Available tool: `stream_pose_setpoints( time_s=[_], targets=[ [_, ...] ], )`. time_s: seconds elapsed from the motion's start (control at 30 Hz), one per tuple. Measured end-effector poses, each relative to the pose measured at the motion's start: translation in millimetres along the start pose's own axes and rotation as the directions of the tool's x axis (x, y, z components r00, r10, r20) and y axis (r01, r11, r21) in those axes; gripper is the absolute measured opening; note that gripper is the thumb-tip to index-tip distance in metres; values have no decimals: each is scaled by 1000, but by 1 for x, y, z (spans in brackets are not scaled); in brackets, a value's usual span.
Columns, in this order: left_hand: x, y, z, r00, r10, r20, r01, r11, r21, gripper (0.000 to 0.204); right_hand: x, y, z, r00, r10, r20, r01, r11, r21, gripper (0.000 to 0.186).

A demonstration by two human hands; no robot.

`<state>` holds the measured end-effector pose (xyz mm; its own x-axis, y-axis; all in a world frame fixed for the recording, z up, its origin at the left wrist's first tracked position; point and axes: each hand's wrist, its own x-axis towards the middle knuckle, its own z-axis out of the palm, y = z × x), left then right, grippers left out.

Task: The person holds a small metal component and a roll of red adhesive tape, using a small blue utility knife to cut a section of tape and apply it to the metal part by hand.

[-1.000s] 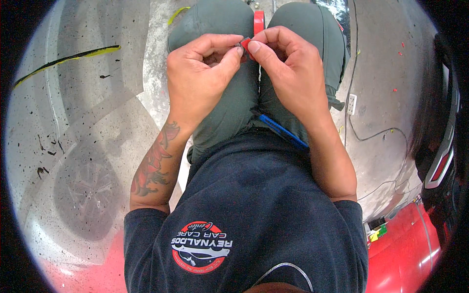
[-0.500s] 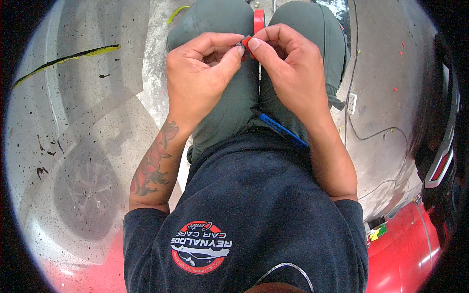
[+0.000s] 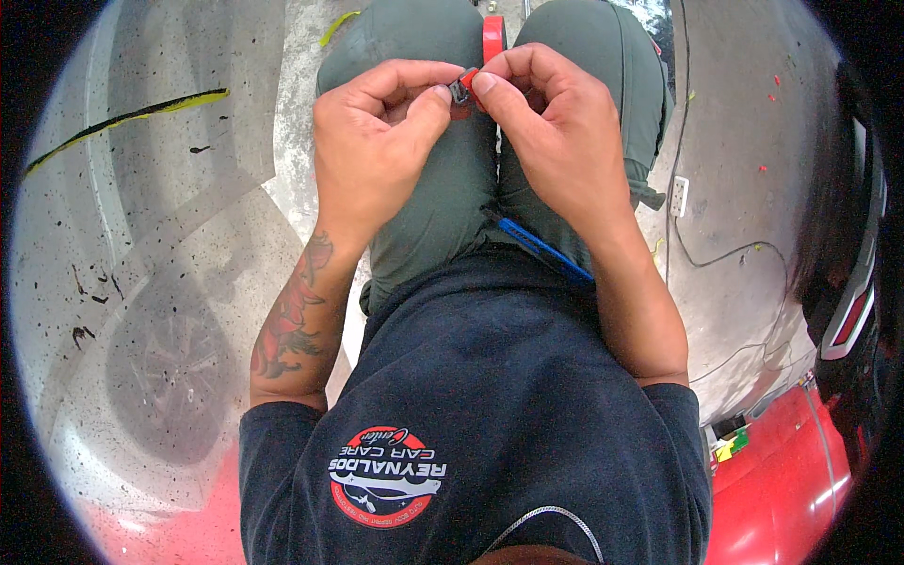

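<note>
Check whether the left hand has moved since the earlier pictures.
Yes, slightly: judged against the white power socket on the right, the left hand has shifted left, its thumb most clearly, uncovering more of the small dark piece.

Small black-and-red piece (image 3: 460, 91), left hand (image 3: 379, 132) and right hand (image 3: 565, 132) pinching it

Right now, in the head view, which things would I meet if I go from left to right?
Yellow-edged black strip → left hand → small black-and-red piece → right hand → white socket strip → red trim insert.
</note>
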<state>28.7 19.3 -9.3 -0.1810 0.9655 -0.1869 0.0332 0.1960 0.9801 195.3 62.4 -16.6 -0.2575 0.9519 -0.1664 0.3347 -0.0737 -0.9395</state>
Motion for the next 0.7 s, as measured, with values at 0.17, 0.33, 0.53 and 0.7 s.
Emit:
stream_pose_setpoints(
  time_s=[0.17,0.33,0.53,0.7],
  targets=[
    [1,0,3,1000,-6,-6,6,1000,-3,16,0,0,0,1000,-18,-5,18,1000,4,22],
    [1,3,4,1000,-20,-20,21,999,31,15,-1,0,-2,1000,-21,2,21,999,-32,22],
    [-1,0,7,998,-23,-60,24,1000,11,15,-1,-4,-1,1000,3,1,-3,999,-40,23],
    [-1,0,9,996,-2,-85,7,998,58,15,-4,-7,-1,999,-53,8,54,998,-45,19]
  ],
)
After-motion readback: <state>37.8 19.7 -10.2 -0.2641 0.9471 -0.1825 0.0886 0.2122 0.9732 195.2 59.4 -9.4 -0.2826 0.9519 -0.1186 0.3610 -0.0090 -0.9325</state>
